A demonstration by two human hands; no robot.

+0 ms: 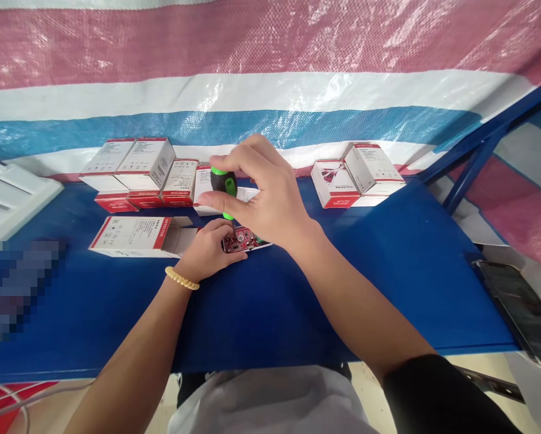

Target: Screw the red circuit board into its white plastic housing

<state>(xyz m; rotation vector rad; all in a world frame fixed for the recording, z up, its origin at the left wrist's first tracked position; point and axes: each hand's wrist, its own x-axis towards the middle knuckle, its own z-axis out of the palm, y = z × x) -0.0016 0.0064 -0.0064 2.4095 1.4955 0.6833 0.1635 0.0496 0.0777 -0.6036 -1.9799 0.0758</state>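
A screwdriver (226, 185) with a black and green handle stands upright in my right hand (270, 193), gripped between thumb and fingers. Its shaft points down at a red circuit board (240, 239) set in a white housing; whether the tip sits in a screw I cannot tell. My left hand (211, 248) is closed around the left end of that board and its housing, on the blue table. Just left of this hand lies an opened white and red detector box (132, 234), its flap towards the hand.
Several white and red boxes (146, 163) are stacked at the back left. More boxes (372, 166) stand at the back right. A phone (521, 307) lies at the right edge of the blue table (288, 313). White parts (12, 199) sit at far left; a blue metal frame (478, 138) rises at right.
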